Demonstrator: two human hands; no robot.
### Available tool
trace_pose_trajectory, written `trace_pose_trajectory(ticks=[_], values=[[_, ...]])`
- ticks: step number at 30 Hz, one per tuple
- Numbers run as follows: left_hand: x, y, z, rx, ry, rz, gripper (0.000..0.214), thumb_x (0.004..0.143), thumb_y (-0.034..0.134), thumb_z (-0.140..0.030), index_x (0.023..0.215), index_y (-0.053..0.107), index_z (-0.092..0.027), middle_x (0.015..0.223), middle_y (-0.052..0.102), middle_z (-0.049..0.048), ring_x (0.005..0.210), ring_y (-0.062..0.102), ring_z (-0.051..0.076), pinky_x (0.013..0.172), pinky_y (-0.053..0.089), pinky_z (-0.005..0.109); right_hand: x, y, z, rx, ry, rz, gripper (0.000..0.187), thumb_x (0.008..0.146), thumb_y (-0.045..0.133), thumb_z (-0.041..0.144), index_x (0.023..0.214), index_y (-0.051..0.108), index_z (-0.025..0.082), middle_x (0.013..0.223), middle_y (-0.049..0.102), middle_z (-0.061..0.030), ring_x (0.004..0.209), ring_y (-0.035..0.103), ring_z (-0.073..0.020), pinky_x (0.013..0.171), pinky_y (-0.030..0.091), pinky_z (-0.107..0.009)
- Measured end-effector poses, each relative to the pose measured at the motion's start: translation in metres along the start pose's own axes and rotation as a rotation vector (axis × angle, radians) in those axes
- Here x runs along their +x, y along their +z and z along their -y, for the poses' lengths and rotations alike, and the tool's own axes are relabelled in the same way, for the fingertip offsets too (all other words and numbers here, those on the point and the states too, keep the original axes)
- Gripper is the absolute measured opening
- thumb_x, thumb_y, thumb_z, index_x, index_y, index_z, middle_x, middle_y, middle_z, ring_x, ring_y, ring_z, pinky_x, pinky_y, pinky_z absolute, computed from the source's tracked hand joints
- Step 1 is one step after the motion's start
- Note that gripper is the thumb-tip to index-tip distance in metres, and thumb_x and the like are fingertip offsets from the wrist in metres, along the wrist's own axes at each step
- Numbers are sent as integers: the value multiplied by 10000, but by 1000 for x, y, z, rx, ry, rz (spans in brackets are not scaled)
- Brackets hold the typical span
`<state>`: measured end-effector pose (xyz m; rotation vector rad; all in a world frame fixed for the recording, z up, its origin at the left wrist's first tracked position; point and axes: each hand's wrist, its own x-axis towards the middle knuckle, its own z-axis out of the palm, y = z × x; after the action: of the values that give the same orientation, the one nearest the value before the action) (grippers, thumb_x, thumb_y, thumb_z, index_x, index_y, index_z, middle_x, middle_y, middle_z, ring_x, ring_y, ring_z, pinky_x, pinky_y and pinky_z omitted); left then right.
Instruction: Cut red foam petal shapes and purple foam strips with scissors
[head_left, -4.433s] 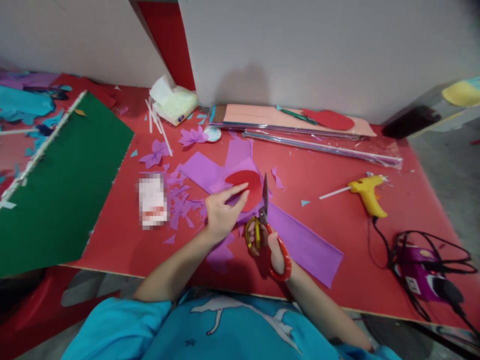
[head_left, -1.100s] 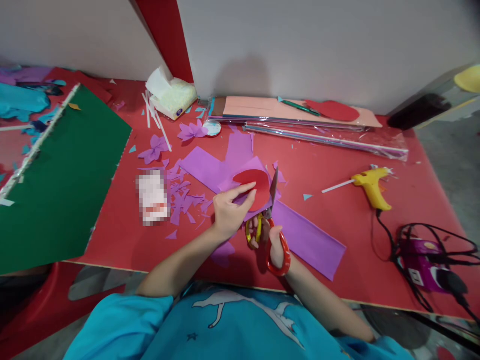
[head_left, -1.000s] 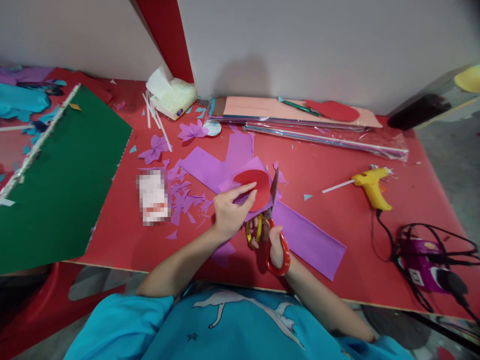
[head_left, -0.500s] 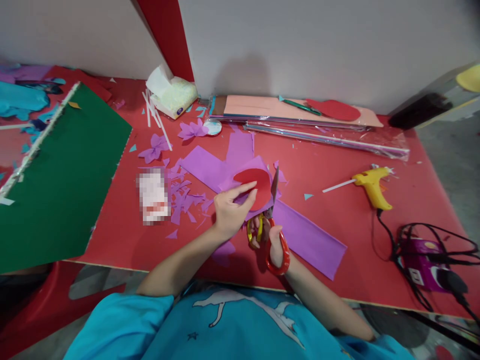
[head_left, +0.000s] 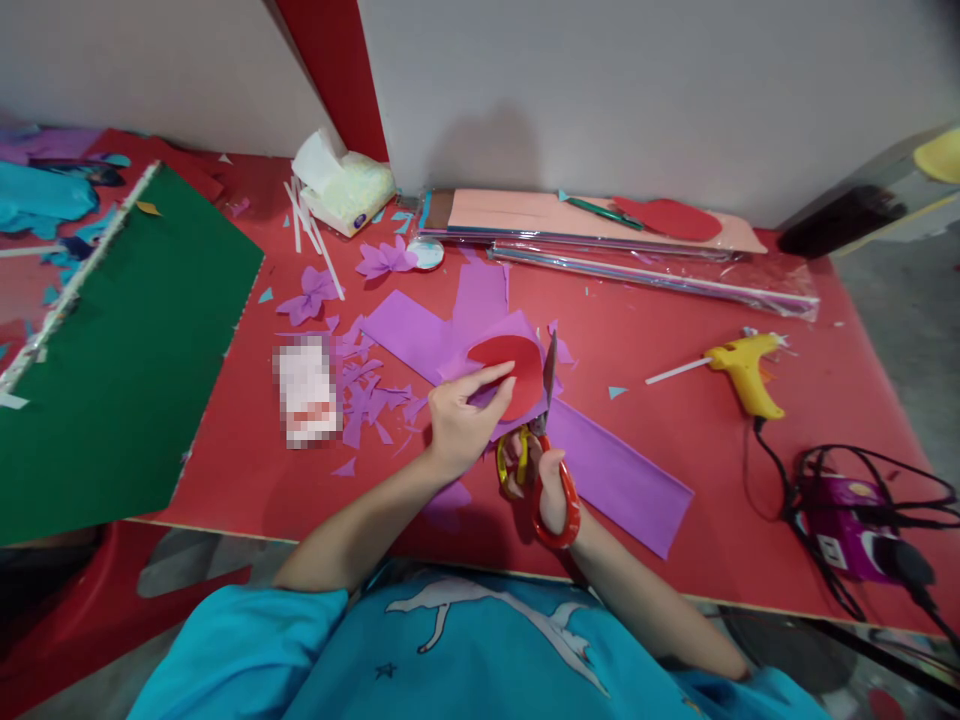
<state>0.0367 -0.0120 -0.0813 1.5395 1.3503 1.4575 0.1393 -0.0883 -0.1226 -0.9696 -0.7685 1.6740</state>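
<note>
My left hand (head_left: 463, 418) pinches a red rounded piece (head_left: 526, 378) together with a purple sheet (head_left: 517, 324) beneath it, thumb and forefinger pressing on the red surface. In my right hand (head_left: 553, 490) is a pair of scissors (head_left: 551, 385) with one red and one yellow handle. Their blades point away from me along the right edge of the purple sheet. A long purple strip (head_left: 622, 480) lies under the scissors to the right, and other purple strips (head_left: 409, 335) spread out behind my left hand. Purple scraps (head_left: 367, 400) are scattered left of it.
A green board (head_left: 150, 370) slants across the left side. At the back are a tissue pack (head_left: 352, 195), purple paper flowers (head_left: 384, 259) and wrapped sheets (head_left: 525, 215). On the right lie a yellow glue gun (head_left: 750, 375) and a purple power box (head_left: 844, 525) with black cables.
Both hands keep nearly the same place and grip. The scissors have shifted only very slightly, their yellow handle a touch to the right.
</note>
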Motion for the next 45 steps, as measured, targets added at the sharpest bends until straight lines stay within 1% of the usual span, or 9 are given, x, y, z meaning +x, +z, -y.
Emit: trace_pose_trajectory(ticks=[6, 10, 16, 23, 28, 31, 35, 42, 45], values=[[1, -1, -1, 4, -14, 7, 178, 716, 648, -173, 882, 709, -185, 837, 728, 16, 750, 688, 131, 734, 572, 222, 0, -1, -1, 21, 16, 12, 523, 730, 380, 735, 753, 402, 213, 670, 364, 45, 415, 255, -49, 365, 217, -202], [1, -1, -1, 17, -33, 16, 177, 719, 644, -188, 884, 708, -194, 846, 727, 14, 759, 688, 138, 740, 575, 239, -1, -2, -1, -1, 36, -3, 532, 723, 372, 745, 738, 388, 214, 653, 353, 49, 407, 247, -49, 361, 219, -199], [2, -1, -1, 40, -33, 22, 191, 716, 645, -185, 897, 706, -190, 857, 726, 19, 769, 687, 139, 745, 569, 234, -1, -2, -1, 20, 38, 2, 524, 727, 392, 732, 725, 379, 209, 622, 321, 61, 408, 222, -45, 355, 213, -185], [4, -3, -1, 67, -24, 26, 208, 715, 650, -190, 916, 703, -190, 881, 723, 24, 796, 684, 140, 761, 558, 230, 1, -3, -1, 9, 76, -33, 548, 695, 415, 751, 699, 366, 205, 584, 282, 75, 405, 199, -38, 338, 202, -163], [5, -4, -2, 84, -23, 41, 209, 709, 649, -182, 911, 704, -194, 872, 724, 20, 798, 684, 145, 759, 562, 239, 2, -1, 1, 24, 118, -66, 542, 709, 399, 746, 687, 364, 205, 558, 287, 80, 372, 197, -31, 304, 213, -157], [6, -4, -1, 86, -21, 51, 211, 713, 646, -188, 916, 702, -189, 876, 724, 22, 802, 684, 145, 769, 561, 239, 2, 0, 4, -8, 129, -94, 565, 676, 412, 767, 669, 355, 205, 550, 291, 80, 365, 209, -28, 294, 221, -156], [6, -5, 1, 98, -21, 60, 223, 717, 644, -200, 934, 696, -195, 893, 722, 21, 824, 681, 152, 789, 557, 254, 1, 0, 6, -73, 151, -104, 575, 656, 409, 782, 648, 337, 212, 513, 256, 87, 361, 209, -34, 285, 206, -157], [10, -7, 4, 172, -2, 90, 267, 719, 645, -217, 982, 682, -197, 955, 709, 38, 881, 670, 175, 822, 546, 284, 0, -3, 6, -224, 107, -116, 532, 737, 388, 721, 606, 348, 207, 429, 303, 86, 300, 277, -45, 260, 244, -180], [12, -9, 4, 194, 3, 99, 266, 716, 648, -215, 980, 683, -202, 963, 707, 39, 892, 667, 181, 839, 539, 302, 1, -3, 7, -201, 118, -106, 529, 753, 379, 708, 593, 339, 206, 427, 298, 87, 283, 290, -43, 251, 252, -178]])
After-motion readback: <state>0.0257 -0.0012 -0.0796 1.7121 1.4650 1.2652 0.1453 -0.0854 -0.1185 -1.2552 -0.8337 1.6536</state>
